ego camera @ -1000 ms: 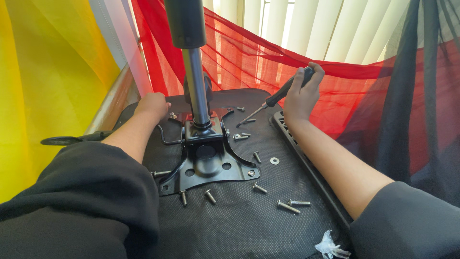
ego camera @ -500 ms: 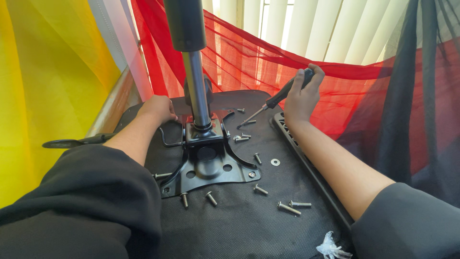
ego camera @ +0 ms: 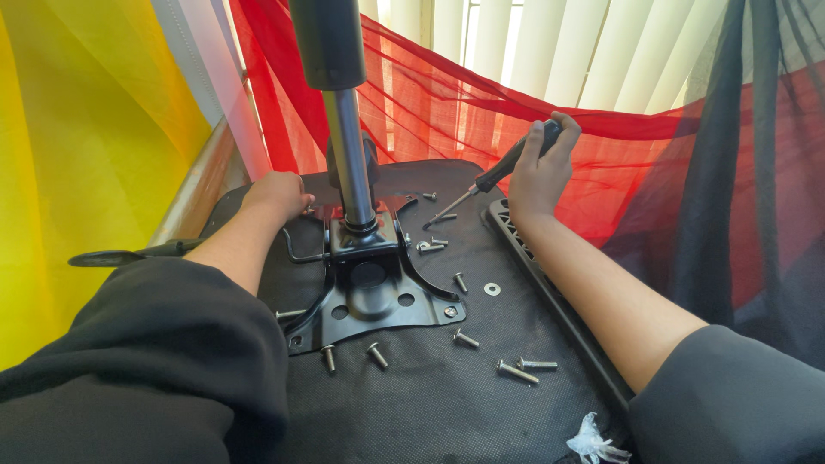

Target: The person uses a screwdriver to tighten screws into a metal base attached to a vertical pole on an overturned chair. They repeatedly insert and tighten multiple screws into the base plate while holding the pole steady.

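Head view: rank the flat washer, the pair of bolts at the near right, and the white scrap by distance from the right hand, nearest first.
1. Flat washer, below the right hand, on the black underside.
2. Pair of bolts, farther toward the camera.
3. White scrap, at the bottom edge.

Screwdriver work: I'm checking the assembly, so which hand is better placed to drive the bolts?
Probably the right hand: it grips the screwdriver, tip by a loose bolt. The left hand rests on the seat underside.

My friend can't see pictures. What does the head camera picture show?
A right hand holds a black-handled screwdriver above a black metal chair mounting plate, while the left hand rests behind its silver post. Loose silver bolts lie around.
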